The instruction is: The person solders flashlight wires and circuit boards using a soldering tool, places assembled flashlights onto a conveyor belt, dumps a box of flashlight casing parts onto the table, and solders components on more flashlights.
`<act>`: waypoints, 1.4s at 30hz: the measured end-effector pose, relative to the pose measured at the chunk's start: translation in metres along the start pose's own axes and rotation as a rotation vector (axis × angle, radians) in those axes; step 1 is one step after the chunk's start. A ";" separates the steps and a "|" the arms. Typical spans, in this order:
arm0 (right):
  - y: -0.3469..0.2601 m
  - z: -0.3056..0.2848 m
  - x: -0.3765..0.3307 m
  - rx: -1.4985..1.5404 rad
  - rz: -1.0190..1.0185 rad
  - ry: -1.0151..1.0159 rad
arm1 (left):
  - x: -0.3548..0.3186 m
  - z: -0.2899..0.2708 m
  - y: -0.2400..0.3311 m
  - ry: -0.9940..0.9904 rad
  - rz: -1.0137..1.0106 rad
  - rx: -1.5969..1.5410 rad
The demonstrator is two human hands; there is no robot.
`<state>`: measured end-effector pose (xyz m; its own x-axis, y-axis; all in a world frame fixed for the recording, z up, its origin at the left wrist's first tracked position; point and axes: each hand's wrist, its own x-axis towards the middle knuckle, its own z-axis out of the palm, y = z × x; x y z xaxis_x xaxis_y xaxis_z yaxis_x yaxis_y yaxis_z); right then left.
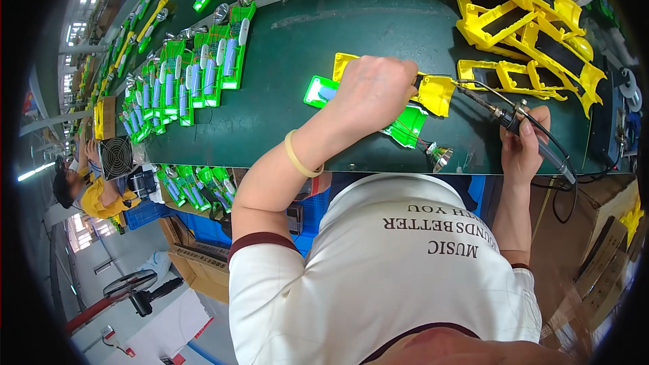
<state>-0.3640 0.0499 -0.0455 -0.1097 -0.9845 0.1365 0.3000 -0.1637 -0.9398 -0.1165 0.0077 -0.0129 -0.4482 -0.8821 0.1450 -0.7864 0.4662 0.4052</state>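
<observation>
My right hand [526, 145] grips a soldering iron [556, 157] with a black handle and a thin curved guide tube. The iron's tip reaches left to the end of a yellow plastic casing half [436, 96]. My left hand [373, 91] is closed over the middle of that casing, fingers curled and pinched; what sits between the fingertips is hidden. Partly under this hand lies a bright green casing half [407, 126] with thin wires. A shiny lamp reflector [441, 156] hangs from the wires at the table's near edge.
Yellow casings [520, 27] pile up at the right. Rows of green casings with blue cells [182, 91] stand at the left. The dark green table [304, 40] carries more at far left. A black fan [117, 155] and another person [101, 192] are beyond the left edge.
</observation>
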 end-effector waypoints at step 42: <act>0.005 0.008 -0.015 0.016 -0.070 -0.249 | -0.036 -0.008 -0.015 0.080 0.090 -0.194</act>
<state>-0.3533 0.0636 -0.0501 0.1054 -0.9553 0.2761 0.3152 -0.2312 -0.9204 -0.0850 0.0314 -0.0172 -0.4714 -0.8438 0.2567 -0.6451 0.5283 0.5521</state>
